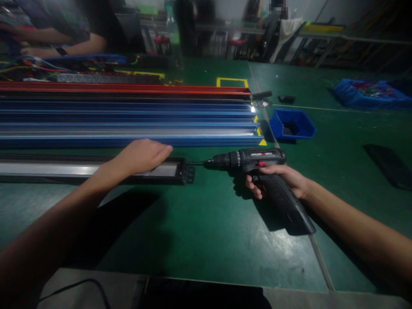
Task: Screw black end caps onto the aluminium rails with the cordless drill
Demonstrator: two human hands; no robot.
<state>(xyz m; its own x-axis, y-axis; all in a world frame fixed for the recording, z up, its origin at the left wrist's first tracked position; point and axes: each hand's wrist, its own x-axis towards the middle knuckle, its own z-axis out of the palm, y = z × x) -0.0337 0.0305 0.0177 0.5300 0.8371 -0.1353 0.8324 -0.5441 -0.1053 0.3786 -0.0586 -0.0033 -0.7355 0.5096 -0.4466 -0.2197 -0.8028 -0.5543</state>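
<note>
My right hand (283, 178) is wrapped round the grip of a black cordless drill (262, 159) with a red switch. Its long bit (198, 162) points left and meets the end of a dark metal profile (64, 170) at the end cap (184, 171). From that cap a small slotted bracket (191, 174) sticks out. Across the profile's top, close to the capped end, lies my left hand (144, 156), pressing on it with the fingers mostly hidden over the far side. The thumb is stretched towards the drill.
Behind lie several blue profiles (128, 118) and a red one (128, 88). A blue bin (292, 124) with dark parts stands beyond the drill. At right are a dark flat object (388, 165) and a blue tray (370, 92). Another person's arm (74, 45) is near wiring at upper left.
</note>
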